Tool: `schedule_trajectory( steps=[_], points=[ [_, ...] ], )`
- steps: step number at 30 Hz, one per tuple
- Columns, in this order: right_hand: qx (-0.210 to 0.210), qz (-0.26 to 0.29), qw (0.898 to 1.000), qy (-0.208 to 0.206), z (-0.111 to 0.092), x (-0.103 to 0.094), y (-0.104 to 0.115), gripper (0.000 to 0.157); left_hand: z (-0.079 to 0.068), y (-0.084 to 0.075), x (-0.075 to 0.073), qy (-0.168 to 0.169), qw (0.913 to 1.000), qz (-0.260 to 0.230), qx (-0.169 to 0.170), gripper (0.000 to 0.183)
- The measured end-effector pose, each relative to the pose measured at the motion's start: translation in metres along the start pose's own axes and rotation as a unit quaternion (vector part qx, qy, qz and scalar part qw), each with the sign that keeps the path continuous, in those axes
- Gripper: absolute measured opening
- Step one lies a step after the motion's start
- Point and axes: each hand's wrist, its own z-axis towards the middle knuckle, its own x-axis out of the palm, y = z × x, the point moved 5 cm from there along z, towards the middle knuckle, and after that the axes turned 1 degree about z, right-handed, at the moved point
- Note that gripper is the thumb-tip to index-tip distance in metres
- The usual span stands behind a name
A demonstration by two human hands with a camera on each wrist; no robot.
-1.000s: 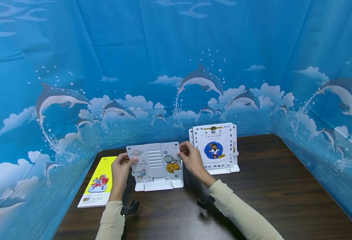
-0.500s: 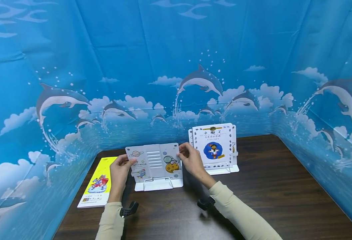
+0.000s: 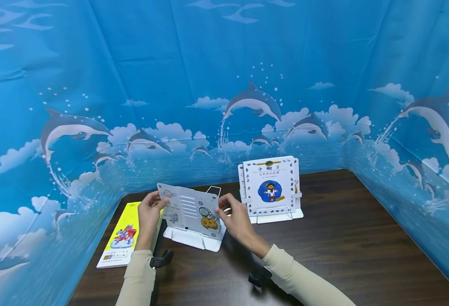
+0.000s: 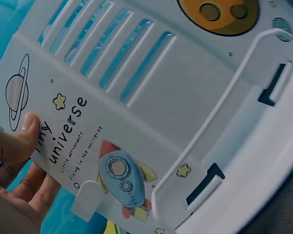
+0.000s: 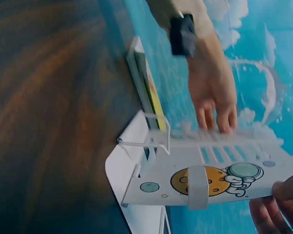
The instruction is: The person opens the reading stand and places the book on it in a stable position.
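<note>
A white book stand (image 3: 193,212) printed with a planet, a rocket and an astronaut stands upright, turned at an angle on the dark table. My left hand (image 3: 148,219) pinches its left edge, thumb on the front beside the printed lettering in the left wrist view. On the opposite edge, my right hand (image 3: 240,219) grips near the astronaut, with the thumb in front and fingers behind. A wire page holder (image 4: 219,117) crosses the lower front above the ledge (image 3: 193,241). Behind the panel, a wire loop (image 3: 214,190) sticks up at the back right.
To the right, a second white stand (image 3: 298,208) bears a white picture book (image 3: 272,187). A yellow and white book (image 3: 122,238) lies flat at the left, partly behind my left forearm. A blue dolphin-print curtain (image 3: 193,85) encloses the table's (image 3: 346,238) back and sides.
Both hands have swung the stand round: its right side has come nearer and its panel tips back. The rear wire loop now shows. The books have stayed in place.
</note>
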Motion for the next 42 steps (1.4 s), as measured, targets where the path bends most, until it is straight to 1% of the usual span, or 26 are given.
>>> schedule_trajectory(
  steps=[5, 10, 14, 18, 24, 28, 33, 38, 42],
  points=[
    [-0.029, 0.009, 0.999, 0.03, -0.011, 0.013, 0.012, 0.025, 0.014, 0.003, 0.003, 0.033, 0.9993, -0.018, -0.003, 0.041],
    [-0.049, 0.024, 0.996, 0.065, -0.016, 0.026, 0.022, 0.03, 0.025, 0.006, 0.006, 0.069, 0.9969, -0.035, -0.012, 0.045],
    [-0.073, 0.027, 0.993, 0.091, -0.019, 0.035, 0.031, 0.028, 0.032, 0.007, 0.009, 0.095, 0.9943, -0.047, -0.017, 0.046],
    [-0.093, 0.018, 0.989, 0.117, -0.023, 0.045, 0.038, 0.028, 0.037, 0.006, 0.013, 0.117, 0.9912, -0.063, -0.007, 0.047],
    [-0.124, 0.002, 0.98, 0.157, -0.024, 0.062, 0.049, 0.026, 0.042, 0.0, 0.022, 0.159, 0.9836, -0.082, 0.025, 0.045],
    [-0.138, -0.007, 0.977, 0.164, -0.023, 0.072, 0.054, 0.026, 0.045, -0.005, 0.029, 0.184, 0.979, -0.08, 0.037, 0.046],
    [-0.152, -0.01, 0.975, 0.163, -0.021, 0.084, 0.059, 0.024, 0.049, -0.007, 0.035, 0.212, 0.9748, -0.062, 0.034, 0.049],
    [-0.166, -0.014, 0.973, 0.158, -0.02, 0.093, 0.062, 0.019, 0.053, -0.009, 0.04, 0.224, 0.9727, -0.048, 0.036, 0.048],
    [-0.168, -0.008, 0.975, 0.148, -0.019, 0.095, 0.062, 0.019, 0.053, -0.009, 0.042, 0.224, 0.9727, -0.047, 0.034, 0.047]
  ],
)
